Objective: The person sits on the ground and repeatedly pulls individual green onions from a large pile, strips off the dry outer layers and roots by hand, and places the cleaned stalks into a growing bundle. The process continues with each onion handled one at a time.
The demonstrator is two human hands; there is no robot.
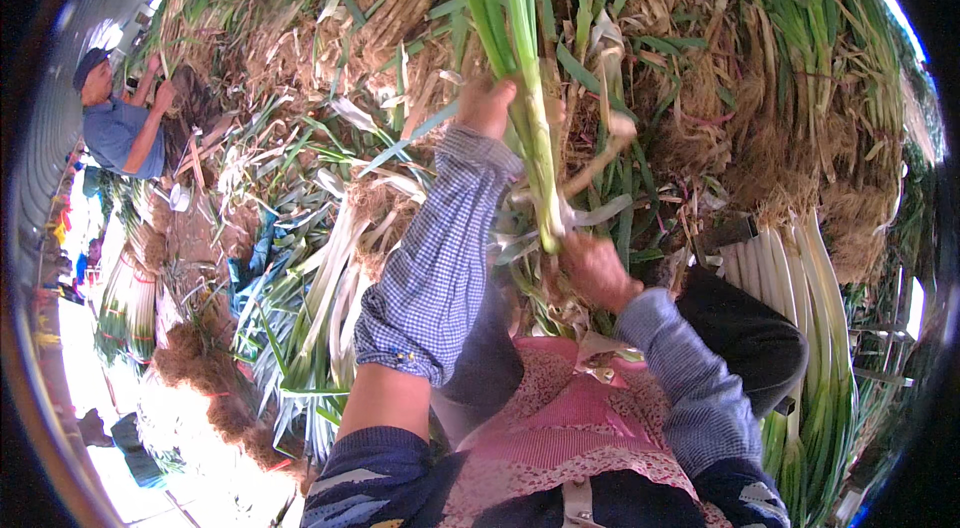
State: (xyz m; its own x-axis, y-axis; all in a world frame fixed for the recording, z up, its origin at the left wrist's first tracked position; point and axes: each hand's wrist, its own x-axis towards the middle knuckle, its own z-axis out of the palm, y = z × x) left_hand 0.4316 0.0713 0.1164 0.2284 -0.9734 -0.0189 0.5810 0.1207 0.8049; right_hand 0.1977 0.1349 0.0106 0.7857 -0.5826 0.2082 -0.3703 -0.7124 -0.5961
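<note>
My left hand grips a long green onion or leek at the green upper part of its stalk. The stalk slants down to its root end, where my right hand is closed, blurred, with fingers at the pale base; exactly what those fingers pinch is not clear. Pale peeled-looking strips of leaf stick out beside the base. Checked sleeve covers lie on both forearms, above a pink patterned apron.
Heaped leeks with dry roots rise in front. Pale, clean-stalked leeks lie to the right and left. Tied bundles stand farther left. A person in a cap and blue shirt sits at upper left, holding a stalk.
</note>
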